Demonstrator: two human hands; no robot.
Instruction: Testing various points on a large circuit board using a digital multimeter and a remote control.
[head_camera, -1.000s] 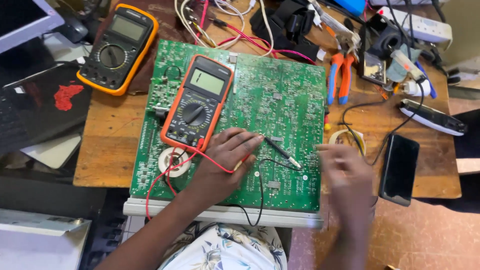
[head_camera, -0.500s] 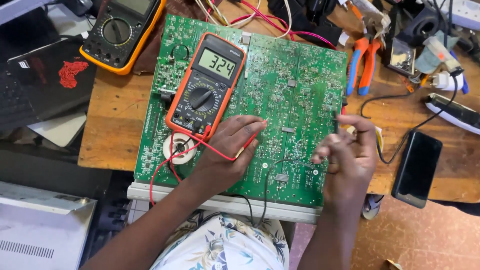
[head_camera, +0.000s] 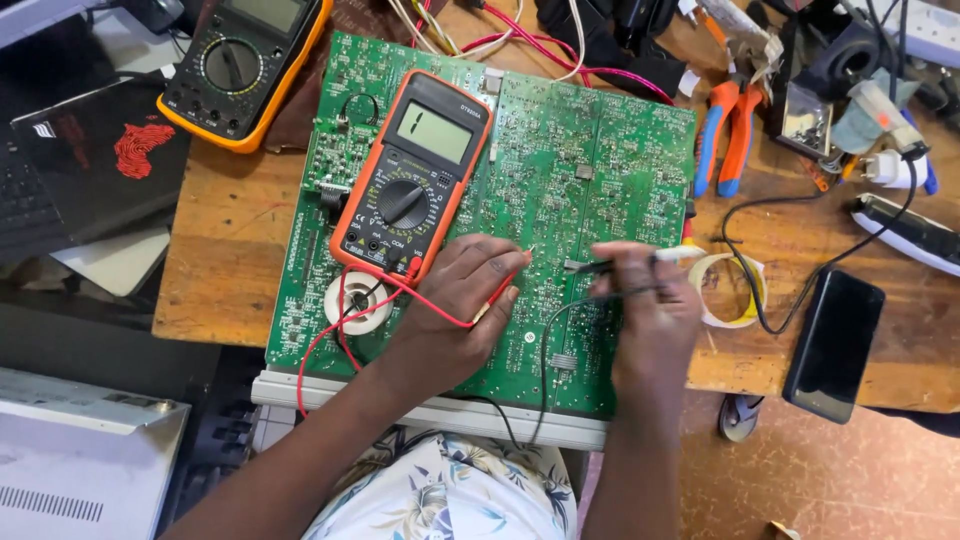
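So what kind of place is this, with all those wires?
Probably an electronics repair bench. A big green circuit board lies on a wooden table, an orange multimeter rests on it, and pliers sit nearby. The left hand and right hand hold test probes to the board.

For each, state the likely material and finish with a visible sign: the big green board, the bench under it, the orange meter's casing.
Green board: probably fibreglass laminate, glossy green coating with fine solder points. Bench: wood, worn matt, grain and stains showing. Orange meter: seemingly a dark plastic body in a soft, rubbery orange surround.
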